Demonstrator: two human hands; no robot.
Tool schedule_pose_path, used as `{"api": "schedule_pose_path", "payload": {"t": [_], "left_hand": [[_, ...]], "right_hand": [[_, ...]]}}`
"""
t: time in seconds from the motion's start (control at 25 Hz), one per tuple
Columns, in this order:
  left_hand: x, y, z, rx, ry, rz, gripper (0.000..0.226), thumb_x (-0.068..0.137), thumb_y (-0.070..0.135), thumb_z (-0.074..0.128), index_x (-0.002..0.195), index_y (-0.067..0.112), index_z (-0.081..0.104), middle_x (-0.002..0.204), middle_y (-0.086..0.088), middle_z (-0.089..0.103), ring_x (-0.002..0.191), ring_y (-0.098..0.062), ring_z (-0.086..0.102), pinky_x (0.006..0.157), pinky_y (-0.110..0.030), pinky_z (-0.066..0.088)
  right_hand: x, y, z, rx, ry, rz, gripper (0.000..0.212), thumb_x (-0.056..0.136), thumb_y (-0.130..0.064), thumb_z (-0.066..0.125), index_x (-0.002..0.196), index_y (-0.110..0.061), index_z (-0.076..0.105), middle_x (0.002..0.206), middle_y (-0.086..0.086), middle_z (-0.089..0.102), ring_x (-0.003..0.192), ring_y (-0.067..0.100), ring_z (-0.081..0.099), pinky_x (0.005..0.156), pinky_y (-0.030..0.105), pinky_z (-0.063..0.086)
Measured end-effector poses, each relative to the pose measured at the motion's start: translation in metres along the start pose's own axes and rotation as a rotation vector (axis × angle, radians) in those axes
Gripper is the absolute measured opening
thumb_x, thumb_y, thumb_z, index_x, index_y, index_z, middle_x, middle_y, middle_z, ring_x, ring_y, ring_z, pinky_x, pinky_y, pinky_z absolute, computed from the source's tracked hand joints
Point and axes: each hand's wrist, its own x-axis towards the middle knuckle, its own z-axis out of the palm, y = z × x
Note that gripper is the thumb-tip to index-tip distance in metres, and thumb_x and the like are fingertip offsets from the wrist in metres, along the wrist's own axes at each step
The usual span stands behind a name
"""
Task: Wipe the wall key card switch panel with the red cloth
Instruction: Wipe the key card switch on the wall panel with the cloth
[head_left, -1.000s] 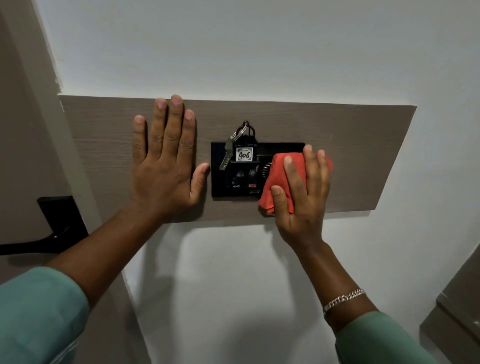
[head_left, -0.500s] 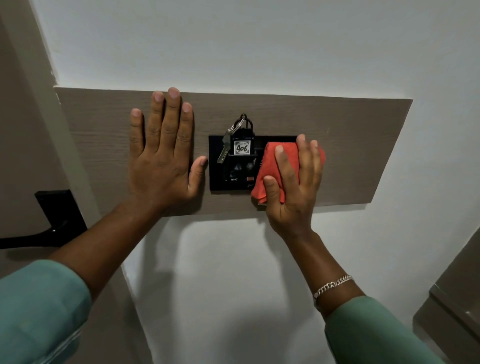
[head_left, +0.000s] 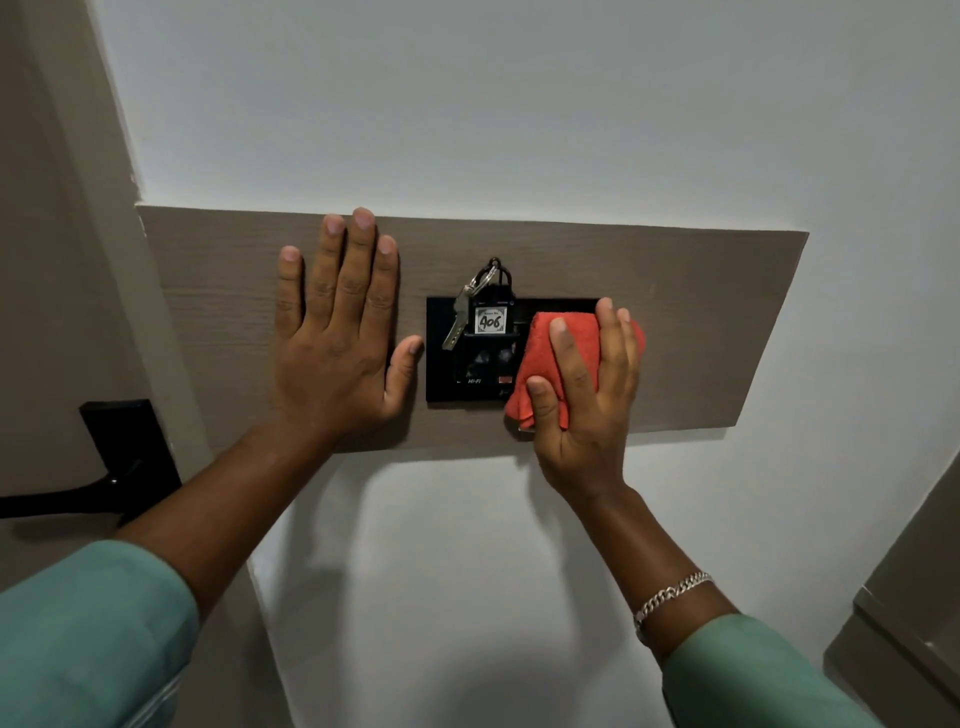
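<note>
A black key card switch panel (head_left: 441, 364) is set into a brown wooden board (head_left: 701, 332) on the white wall. A black key fob tagged 406 (head_left: 491, 321) with a silver key (head_left: 457, 322) sits in its slot. My right hand (head_left: 587, 395) presses a folded red cloth (head_left: 540, 358) flat against the panel's right half, which the cloth and hand hide. My left hand (head_left: 337, 338) lies flat on the board just left of the panel, fingers spread, holding nothing.
A black door handle (head_left: 109, 467) sticks out from the door at the left. A brown cabinet edge (head_left: 909, 597) shows at the lower right. White wall surrounds the board above and below.
My right hand and the red cloth have shifted slightly left over the panel. My left hand has stayed flat on the board.
</note>
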Motion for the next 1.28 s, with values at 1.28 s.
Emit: {"api": "schedule_pose_path", "payload": {"t": [1.28], "left_hand": [[0.001,0.0,-0.003,-0.011,-0.013,0.0,0.075,0.096,0.046,0.034,0.154,0.001,0.017,0.16,-0.023,0.017,0.149,-0.038,0.012,0.121,-0.051,-0.001]], "right_hand": [[-0.004,-0.053,-0.001,-0.009,-0.096,-0.055,0.074,0.091,-0.036,0.067,0.151,-0.028,0.024,0.161,0.018,0.019,0.153,0.038,0.017,0.128,0.052,0.019]]}}
